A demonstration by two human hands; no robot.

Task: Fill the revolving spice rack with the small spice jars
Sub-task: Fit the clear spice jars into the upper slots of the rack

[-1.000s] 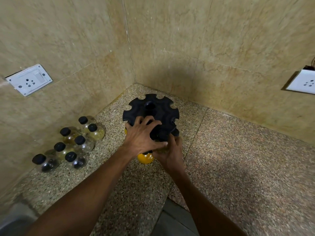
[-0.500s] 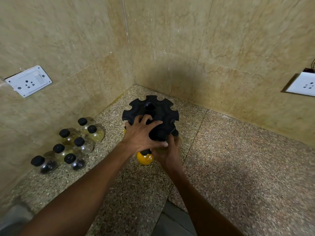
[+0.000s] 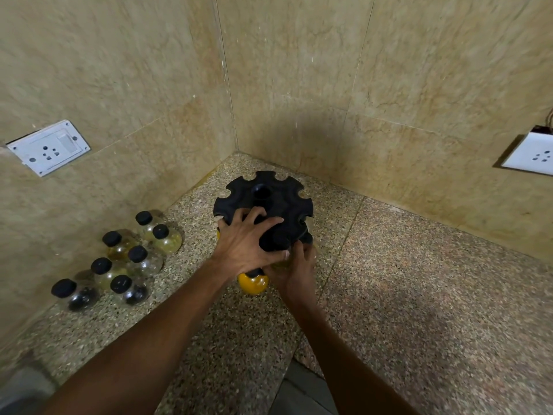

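The left hand lies spread over the black revolving spice rack's top near edge; the right hand, touching it at 4 o'clock, curls round a jar under that edge. A yellow-filled jar hangs at 6 o'clock. Seven black-capped spice jars stand at 9 o'clock on the speckled counter

Hidden: near rim of rack under left hand | jar in right hand mostly covered | cropped: right socket at frame edge

Left hand atop black spice rack, right hand round a jar beneath, loose jars nearby.
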